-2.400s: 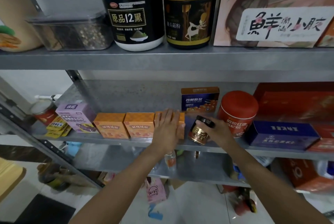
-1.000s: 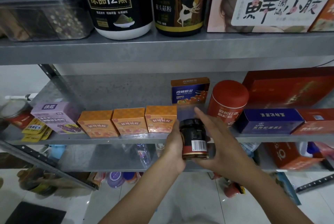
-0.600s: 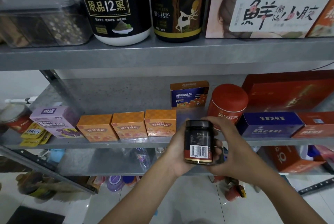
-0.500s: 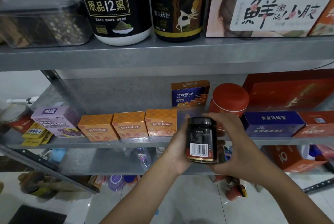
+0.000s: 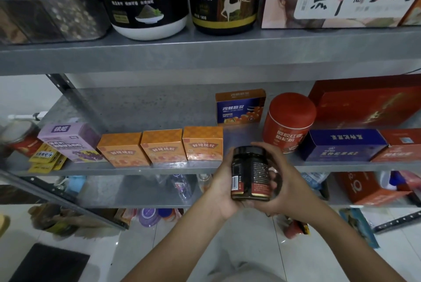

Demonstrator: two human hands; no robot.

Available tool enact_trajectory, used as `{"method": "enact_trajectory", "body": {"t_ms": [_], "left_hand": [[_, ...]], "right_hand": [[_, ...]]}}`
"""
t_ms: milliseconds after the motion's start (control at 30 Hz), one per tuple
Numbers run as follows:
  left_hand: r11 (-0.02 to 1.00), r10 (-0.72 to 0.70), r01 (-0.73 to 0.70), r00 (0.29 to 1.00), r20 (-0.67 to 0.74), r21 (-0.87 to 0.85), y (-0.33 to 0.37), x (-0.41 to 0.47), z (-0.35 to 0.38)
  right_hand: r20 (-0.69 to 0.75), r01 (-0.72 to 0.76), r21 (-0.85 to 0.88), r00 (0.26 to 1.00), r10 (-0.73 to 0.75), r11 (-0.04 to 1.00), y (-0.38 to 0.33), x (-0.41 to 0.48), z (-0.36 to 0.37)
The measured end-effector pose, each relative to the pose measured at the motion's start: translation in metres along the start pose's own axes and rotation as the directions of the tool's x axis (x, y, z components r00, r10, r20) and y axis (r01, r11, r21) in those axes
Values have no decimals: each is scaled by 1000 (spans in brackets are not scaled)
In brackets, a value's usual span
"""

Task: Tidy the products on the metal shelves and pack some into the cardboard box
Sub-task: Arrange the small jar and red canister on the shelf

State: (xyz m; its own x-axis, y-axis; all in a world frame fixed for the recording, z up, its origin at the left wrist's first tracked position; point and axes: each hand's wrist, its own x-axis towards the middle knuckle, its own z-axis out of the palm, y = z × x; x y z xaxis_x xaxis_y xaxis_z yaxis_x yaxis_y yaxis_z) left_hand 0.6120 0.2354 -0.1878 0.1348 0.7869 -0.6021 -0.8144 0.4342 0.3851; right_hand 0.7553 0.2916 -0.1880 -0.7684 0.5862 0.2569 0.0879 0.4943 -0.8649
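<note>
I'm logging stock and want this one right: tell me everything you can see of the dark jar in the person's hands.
The dark jar is a small, glossy, near-black cylinder with a black lid. Its label shows fine print, a white barcode strip and a red-and-gold band low down. It is upright, held in front of the middle shelf edge, off it, cupped by the left hand and right hand.

A black lid, dark label and red-and-gold lower band are being shown on the jar (image 5: 250, 174). A checked orange pattern is being displayed on the three boxes (image 5: 163, 146) to the left. Red is being shown on the domed canister (image 5: 289, 120).
</note>
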Motion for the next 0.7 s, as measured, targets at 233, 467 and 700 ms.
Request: {"method": "enact_trajectory", "body": {"t_ms": [233, 467, 700], "left_hand": [[994, 104, -103, 994, 33, -46, 9, 7, 3], [993, 43, -33, 995, 93, -109, 8, -6, 10], [975, -81, 129, 965, 250, -179, 0, -7, 3]], "right_hand": [[-71, 139, -423, 980, -186, 895, -39, 14, -15], [14, 163, -508, 983, -181, 846, -21, 9, -6], [51, 55, -197, 998, -45, 979, -2, -9, -12]]}}
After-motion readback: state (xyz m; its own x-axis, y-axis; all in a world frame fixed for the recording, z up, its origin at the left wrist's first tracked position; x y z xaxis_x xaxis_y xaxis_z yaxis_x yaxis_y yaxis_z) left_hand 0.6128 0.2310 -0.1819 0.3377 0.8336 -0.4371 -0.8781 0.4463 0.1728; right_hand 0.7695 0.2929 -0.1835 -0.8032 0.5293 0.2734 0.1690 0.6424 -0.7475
